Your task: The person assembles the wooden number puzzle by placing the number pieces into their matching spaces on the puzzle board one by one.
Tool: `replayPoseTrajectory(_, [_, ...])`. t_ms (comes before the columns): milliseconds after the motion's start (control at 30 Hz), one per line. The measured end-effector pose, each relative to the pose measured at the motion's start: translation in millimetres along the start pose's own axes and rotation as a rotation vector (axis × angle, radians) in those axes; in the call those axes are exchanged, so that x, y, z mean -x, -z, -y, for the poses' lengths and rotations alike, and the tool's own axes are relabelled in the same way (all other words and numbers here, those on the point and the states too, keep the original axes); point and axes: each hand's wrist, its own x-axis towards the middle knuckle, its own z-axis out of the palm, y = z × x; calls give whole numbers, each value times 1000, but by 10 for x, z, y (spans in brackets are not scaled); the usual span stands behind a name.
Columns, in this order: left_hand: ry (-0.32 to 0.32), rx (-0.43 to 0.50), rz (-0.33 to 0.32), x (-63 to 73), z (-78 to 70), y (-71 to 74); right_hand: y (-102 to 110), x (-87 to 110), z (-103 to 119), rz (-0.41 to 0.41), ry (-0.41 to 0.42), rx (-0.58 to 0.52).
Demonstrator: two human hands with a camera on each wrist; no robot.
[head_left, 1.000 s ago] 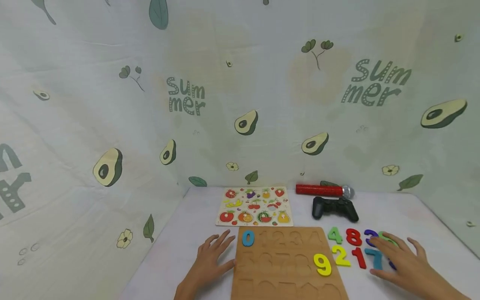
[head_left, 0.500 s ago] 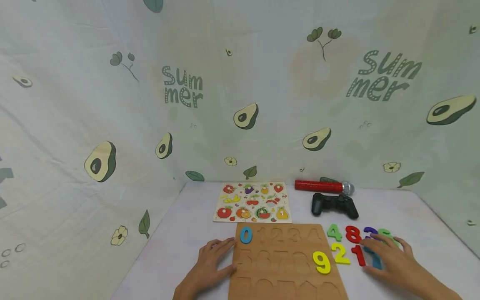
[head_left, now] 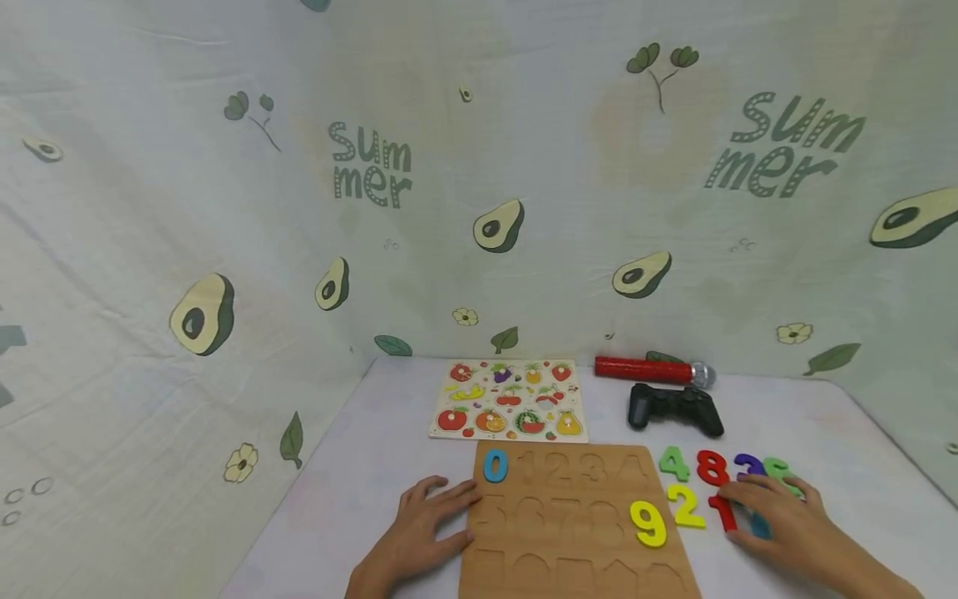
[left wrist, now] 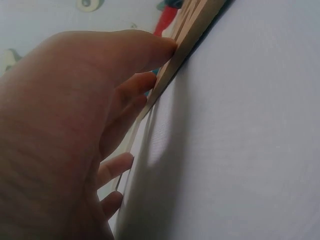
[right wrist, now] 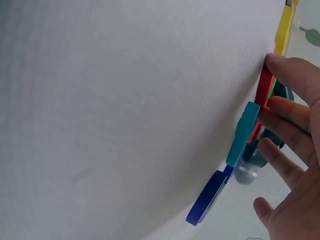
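My right hand is over the loose numbers at the right, pinching the red number 1 between thumb and fingers at its two ends. Under that hand the blue number 7 is mostly hidden in the head view. My left hand rests at the left edge of the brown number board, thumb and fingertips touching it, fingers spread. On the board lie a blue number 0 at the top left and a yellow number 9 at the right.
Near the right hand lie a yellow 2, green 4, red 8, a purple 3 and a dark blue number. Behind are a fruit puzzle, a black game controller and a red microphone.
My right hand has moved left from above the blue 7 to the red 1 and lowered onto it. The left hand stays at the board's edge. The head view has tilted slightly down.
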Motion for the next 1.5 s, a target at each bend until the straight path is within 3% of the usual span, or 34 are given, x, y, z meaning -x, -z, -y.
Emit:
replayPoseTrajectory(233, [2,13,-1,6,-10,-6,71,9,25,-5,25,-47])
replayPoseTrajectory(700, [30,10,10,10,-10,-32,193,-66,187,-65,74,-31])
replayPoseTrajectory(1000, [-11,31,-8,5,-43,-6,248,-137,309,-123,144,-31])
replayPoseTrajectory(1500, [16,23,23,0,-51,23,283,-250,520,-109,159,-58])
